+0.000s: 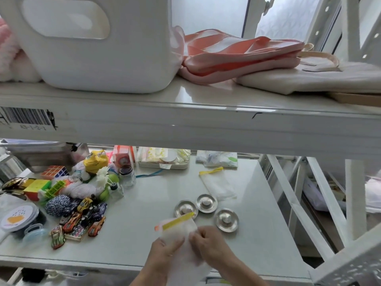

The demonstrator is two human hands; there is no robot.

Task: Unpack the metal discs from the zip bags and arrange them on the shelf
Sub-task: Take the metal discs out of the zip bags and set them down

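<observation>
A frosted zip bag is held nearest the camera, over the front edge of the lower shelf, yellow zip strip uppermost and tilted up to the right. It is pinched from both sides: left hand closed on the left part of the bag, right hand closed on the right part, fingertips bunching the plastic just under the strip. Whether the zip is open cannot be told; contents are hidden by the frosting. Largest items elsewhere: a white bin and folded pink cloth on the upper shelf, not involved. On the lower shelf, a toy pile is crowded to the left, well apart from the work area. An empty-looking zip bag is laid flat further back. Three metal discs are set out just beyond the held bag in a loose cluster, the left one partly covered by the zip strip. Step judged: another bag being opened or worked to get its disc out; roughly mid-task. Next move calls for parting the zip, sliding the disc out without knocking the nearby three, and placing it beside them.
</observation>
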